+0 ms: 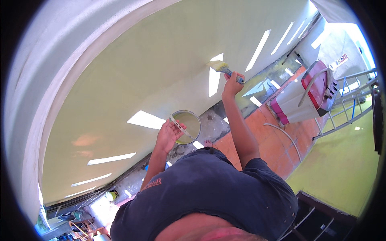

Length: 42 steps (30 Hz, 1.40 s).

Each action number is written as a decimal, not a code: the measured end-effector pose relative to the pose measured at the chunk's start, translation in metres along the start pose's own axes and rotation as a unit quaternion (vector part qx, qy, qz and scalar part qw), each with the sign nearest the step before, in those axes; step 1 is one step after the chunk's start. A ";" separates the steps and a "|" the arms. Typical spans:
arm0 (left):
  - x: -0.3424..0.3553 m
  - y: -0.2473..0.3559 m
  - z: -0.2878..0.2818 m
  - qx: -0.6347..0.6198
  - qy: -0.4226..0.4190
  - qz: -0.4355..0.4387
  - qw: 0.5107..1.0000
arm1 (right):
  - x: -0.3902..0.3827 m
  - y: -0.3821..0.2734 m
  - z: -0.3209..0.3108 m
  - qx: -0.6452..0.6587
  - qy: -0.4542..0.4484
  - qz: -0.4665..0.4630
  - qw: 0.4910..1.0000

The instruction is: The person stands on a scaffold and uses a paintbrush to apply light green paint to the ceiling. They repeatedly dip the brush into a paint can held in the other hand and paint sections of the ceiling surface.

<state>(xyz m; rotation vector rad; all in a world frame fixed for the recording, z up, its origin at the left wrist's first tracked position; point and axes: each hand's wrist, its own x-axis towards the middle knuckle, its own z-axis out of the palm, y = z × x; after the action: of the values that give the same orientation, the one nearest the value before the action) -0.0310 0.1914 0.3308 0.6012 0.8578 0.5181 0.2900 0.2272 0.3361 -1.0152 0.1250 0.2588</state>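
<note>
"dark shirt is closest. how much wall is done?"

"yellower on the left, paler on the right. maybe the right has less paint, but i can't tell what's left."

"and the hands?"

"left hand hooks the bucket handle. brush, up by the wall, is tight in the right hand."

"what's in the way?"

"loose hose, pink-and-white machine, ladder, all off right."
</note>
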 end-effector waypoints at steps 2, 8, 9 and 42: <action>-0.001 0.000 0.002 0.000 -0.002 0.002 1.000 | -0.006 -0.034 0.023 0.053 -0.079 -0.035 0.995; 0.002 -0.001 0.006 -0.012 -0.005 0.015 1.000 | -0.045 -0.159 0.113 0.245 -0.211 -0.111 0.940; 0.003 -0.001 0.006 -0.016 -0.002 0.017 1.000 | -0.051 -0.166 0.123 0.258 -0.226 -0.117 0.932; -0.029 -0.012 -0.054 -0.024 0.010 -0.013 1.000 | -0.078 0.069 -0.026 0.035 -0.053 0.023 0.998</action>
<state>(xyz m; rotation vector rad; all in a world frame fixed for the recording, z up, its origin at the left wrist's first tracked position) -0.0893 0.1790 0.3106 0.5414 0.8684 0.5207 0.1964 0.2279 0.2833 -0.9280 0.0615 0.3479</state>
